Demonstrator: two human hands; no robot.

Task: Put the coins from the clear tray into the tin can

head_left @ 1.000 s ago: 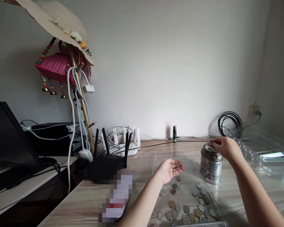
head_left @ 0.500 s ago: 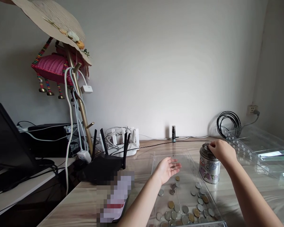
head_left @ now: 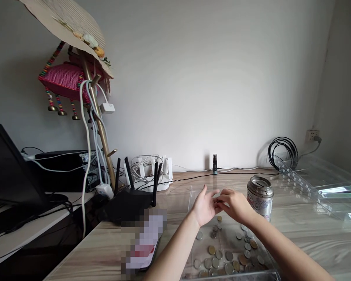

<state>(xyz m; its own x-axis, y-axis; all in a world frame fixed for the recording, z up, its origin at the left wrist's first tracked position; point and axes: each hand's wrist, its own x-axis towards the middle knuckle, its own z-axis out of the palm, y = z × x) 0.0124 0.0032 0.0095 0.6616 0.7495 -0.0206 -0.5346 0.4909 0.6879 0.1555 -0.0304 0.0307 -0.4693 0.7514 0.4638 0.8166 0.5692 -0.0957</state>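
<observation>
Palm up over the clear plastic tray (head_left: 190, 201), my left hand (head_left: 205, 207) has its fingers stretched out and its thumb raised. My right hand (head_left: 234, 205) reaches across to it, fingertips pinched together against the left fingers. Whatever lies between those fingertips is hidden. Below both hands, several silver and gold coins (head_left: 211, 249) are scattered in the tray, thickest toward its near end. A round metal coin tin (head_left: 260, 197) with a floral print and a slot in its lid stands upright just right of the tray, partly covered by my right forearm.
Left of the tray lies a phone-like item (head_left: 148, 249), its face blurred out. Behind it sit a black router (head_left: 128, 207) and a white router (head_left: 160, 185) with cables. A small dark bottle (head_left: 215, 164) stands by the wall. Clear plastic panels (head_left: 324, 187) are at right.
My right hand has left the tin's lid and moved left to my left hand. The coin seen on my left hand before is now hidden. The view has shifted slightly.
</observation>
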